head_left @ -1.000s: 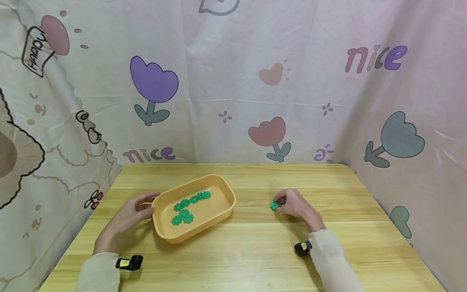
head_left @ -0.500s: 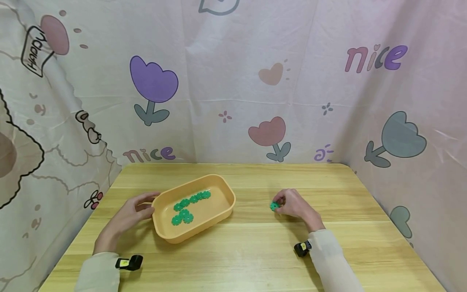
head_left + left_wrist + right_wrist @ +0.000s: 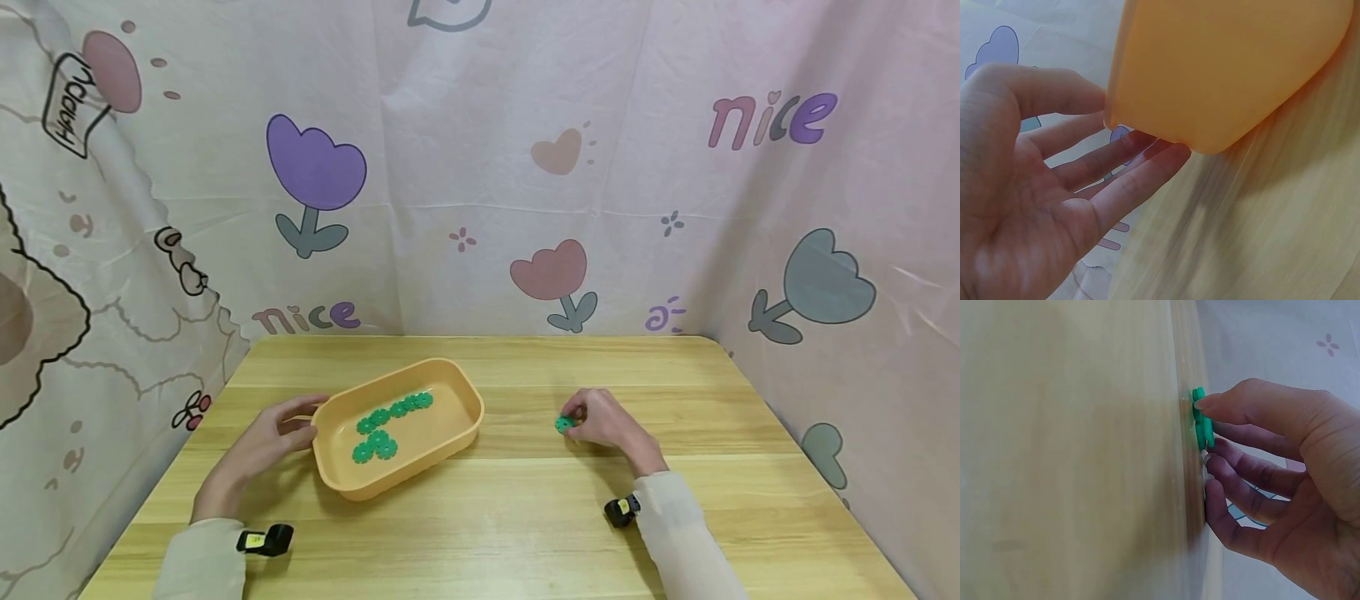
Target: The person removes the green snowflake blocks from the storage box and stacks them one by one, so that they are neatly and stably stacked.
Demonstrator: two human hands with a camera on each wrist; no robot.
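My left hand (image 3: 262,446) holds the left end of a yellow plastic tray (image 3: 390,479), with the thumb at its rim. In the left wrist view the fingertips (image 3: 1175,156) lie along the edge of the tray's end wall. Inside the tray lie several green notched discs (image 3: 380,417), one group in a row and another in a small cluster. To the right of the tray, my right hand (image 3: 603,417) pinches a green notched disc (image 3: 564,424) close over the table. Seen edge-on in the right wrist view, the green plastic (image 3: 1202,419) shows as overlapping layers between thumb and fingers.
The light wooden table (image 3: 480,533) runs back to a patterned cloth (image 3: 465,167) that hangs behind it and on both sides. Black cameras sit at both wrists, one by the left sleeve (image 3: 198,558) and one by the right sleeve (image 3: 682,525).
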